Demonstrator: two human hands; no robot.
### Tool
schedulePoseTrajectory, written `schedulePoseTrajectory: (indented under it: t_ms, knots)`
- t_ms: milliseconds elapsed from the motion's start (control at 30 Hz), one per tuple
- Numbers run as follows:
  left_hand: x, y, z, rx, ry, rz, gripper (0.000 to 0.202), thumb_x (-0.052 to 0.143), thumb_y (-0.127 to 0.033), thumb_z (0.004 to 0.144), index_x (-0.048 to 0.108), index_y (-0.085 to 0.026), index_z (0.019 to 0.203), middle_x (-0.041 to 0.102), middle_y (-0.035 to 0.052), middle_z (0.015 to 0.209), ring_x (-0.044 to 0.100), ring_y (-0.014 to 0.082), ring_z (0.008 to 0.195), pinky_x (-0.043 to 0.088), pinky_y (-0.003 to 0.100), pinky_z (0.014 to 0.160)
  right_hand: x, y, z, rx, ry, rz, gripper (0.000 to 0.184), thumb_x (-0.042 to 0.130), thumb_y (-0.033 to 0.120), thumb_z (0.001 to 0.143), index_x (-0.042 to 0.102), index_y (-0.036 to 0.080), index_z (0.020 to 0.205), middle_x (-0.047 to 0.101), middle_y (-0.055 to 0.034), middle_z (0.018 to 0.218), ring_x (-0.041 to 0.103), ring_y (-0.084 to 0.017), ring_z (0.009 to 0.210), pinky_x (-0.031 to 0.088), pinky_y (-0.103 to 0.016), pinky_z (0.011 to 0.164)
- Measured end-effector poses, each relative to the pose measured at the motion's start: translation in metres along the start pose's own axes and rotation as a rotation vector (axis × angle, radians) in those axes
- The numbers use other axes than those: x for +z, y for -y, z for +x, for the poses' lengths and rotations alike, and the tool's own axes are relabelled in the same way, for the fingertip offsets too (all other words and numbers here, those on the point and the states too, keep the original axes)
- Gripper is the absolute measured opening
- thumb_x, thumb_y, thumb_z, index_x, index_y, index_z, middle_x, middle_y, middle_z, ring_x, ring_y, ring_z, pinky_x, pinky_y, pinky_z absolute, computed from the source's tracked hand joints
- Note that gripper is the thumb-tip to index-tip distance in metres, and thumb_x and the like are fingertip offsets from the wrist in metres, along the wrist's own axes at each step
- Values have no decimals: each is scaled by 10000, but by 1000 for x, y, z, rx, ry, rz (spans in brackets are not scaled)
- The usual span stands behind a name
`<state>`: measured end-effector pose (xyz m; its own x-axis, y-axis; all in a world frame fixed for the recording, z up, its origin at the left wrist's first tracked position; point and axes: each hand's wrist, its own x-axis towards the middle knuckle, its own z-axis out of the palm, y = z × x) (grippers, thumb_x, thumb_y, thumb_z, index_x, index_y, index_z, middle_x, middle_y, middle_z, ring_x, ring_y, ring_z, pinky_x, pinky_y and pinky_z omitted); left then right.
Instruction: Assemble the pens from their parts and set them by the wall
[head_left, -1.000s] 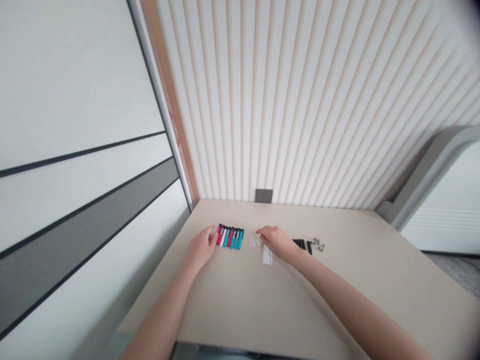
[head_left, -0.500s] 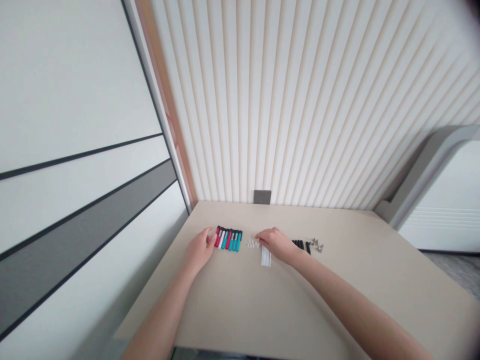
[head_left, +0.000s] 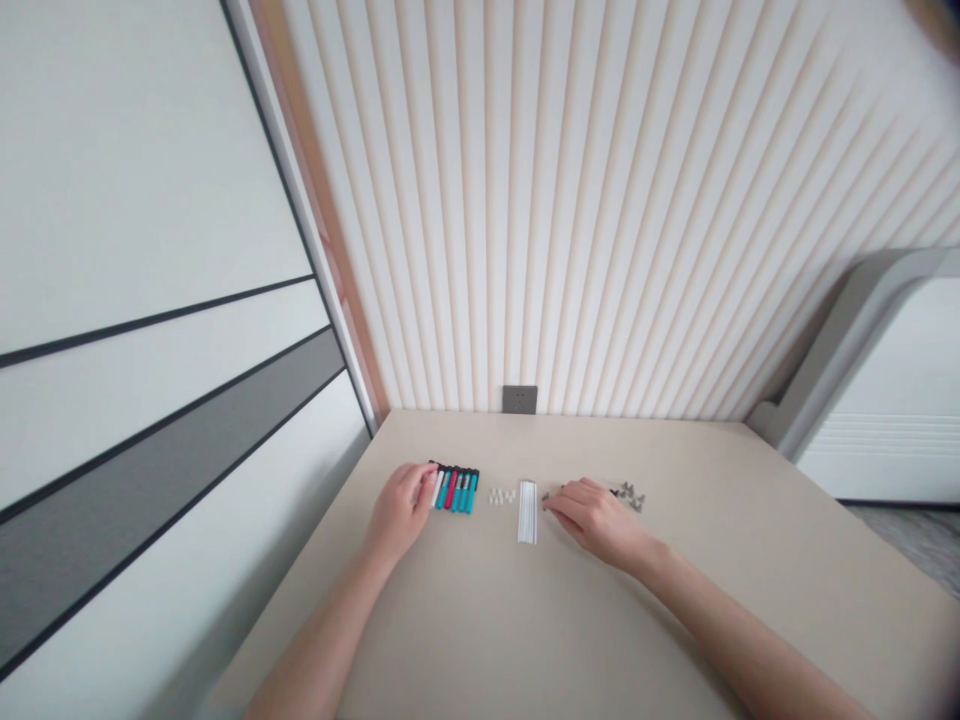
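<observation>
A pale table [head_left: 480, 640] stands against a wall with white ribs [head_left: 525, 200], and a grey wall socket [head_left: 520, 399] sits near its far edge, at twelve o'clock from the person. On the table, small things lie in separate groups side by side, it seems so that each kind stays apart and is easy to reach. In the middle is a neat bundle of white sticks [head_left: 527, 511]. At nine o'clock from it are small white pieces [head_left: 501, 496], and further on a tight row of pens [head_left: 456, 490] in red, teal, white and black. Small metal pieces [head_left: 632, 497] lie at three o'clock. The left hand [head_left: 401, 510] has its fingers [head_left: 420, 478] curled together against the left end of the pens; I cannot tell if they clamp one. The right hand [head_left: 592, 518] lies low beside the sticks, its fingers [head_left: 562, 503] almost together, and I cannot tell if they hold something. No writing can be read on anything.
</observation>
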<state>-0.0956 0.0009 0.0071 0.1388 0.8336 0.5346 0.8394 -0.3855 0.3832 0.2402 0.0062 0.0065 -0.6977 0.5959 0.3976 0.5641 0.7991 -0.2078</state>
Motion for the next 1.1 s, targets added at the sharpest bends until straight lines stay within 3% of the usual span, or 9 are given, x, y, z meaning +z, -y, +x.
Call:
schedulePoseTrajectory:
  t_ms: [67, 167, 233, 300, 433, 633, 800, 933, 1100]
  knots:
    - [2, -28, 2, 209, 74, 61, 238, 400, -257, 974, 616, -188, 1047, 652, 82, 950, 594, 210, 921, 457, 338, 852, 1, -4, -15, 6, -35, 41, 274, 413, 222, 985, 666, 214, 1089, 710, -84, 918, 642, -206, 871, 458, -354, 815]
    - [13, -72, 8, 684, 218, 204, 179, 457, -202, 954, 629, -182, 910, 632, 52, 794, 572, 195, 779, 432, 341, 724, 5, -11, -28, 82, -125, 124, 245, 443, 224, 972, 673, 213, 1055, 711, -80, 922, 644, -201, 857, 476, -344, 798]
    - [24, -96, 12, 949, 201, 237, 185, 481, -146, 934, 602, -173, 795, 560, 12, 648, 528, 172, 665, 381, 323, 619, 6, -15, -31, 148, -188, 183, 222, 461, 218, 963, 672, 209, 1034, 710, -77, 915, 645, -194, 838, 485, -332, 780]
    - [35, -111, 16, 1059, 167, 233, 182, 503, -132, 920, 578, -164, 756, 526, -5, 612, 486, 154, 604, 338, 320, 572, 5, -17, -32, 178, -201, 208, 210, 470, 212, 959, 666, 209, 1035, 708, -73, 906, 645, -192, 824, 486, -327, 768]
    - [48, -114, 13, 957, 145, 194, 183, 524, -171, 916, 561, -165, 737, 526, -5, 622, 480, 154, 611, 320, 322, 580, 1, -17, -33, 192, -159, 214, 212, 468, 197, 955, 652, 215, 1060, 701, -67, 894, 640, -192, 814, 476, -323, 761]
    - [44, -95, 6, 767, 324, 147, 97, 610, -261, 883, 601, -174, 924, 608, 15, 788, 548, 178, 753, 365, 337, 704, 2, 2, -29, 167, -39, 233, 196, 456, 192, 958, 637, 211, 1031, 676, -51, 836, 606, -178, 770, 437, -300, 722]
    - [38, -91, 11, 776, 369, 134, 134, 623, -294, 881, 604, -179, 946, 619, 7, 753, 553, 178, 730, 360, 329, 691, -2, 14, -26, 104, 35, 249, 184, 449, 188, 963, 619, 208, 1030, 656, -42, 821, 581, -170, 779, 411, -291, 728]
    - [35, -94, 8, 831, 335, 91, 127, 541, -252, 918, 594, -184, 825, 579, -13, 619, 512, 160, 615, 333, 316, 607, -3, 6, -28, 157, 19, 230, 182, 445, 186, 962, 617, 204, 1020, 649, -42, 817, 574, -171, 772, 406, -291, 720]
    - [35, -92, 4, 850, 314, 92, 144, 513, -219, 922, 590, -182, 806, 579, -17, 596, 509, 153, 561, 309, 306, 542, -4, 3, -30, 171, 14, 217, 189, 440, 189, 964, 618, 204, 1027, 650, -43, 816, 575, -171, 770, 399, -290, 720]
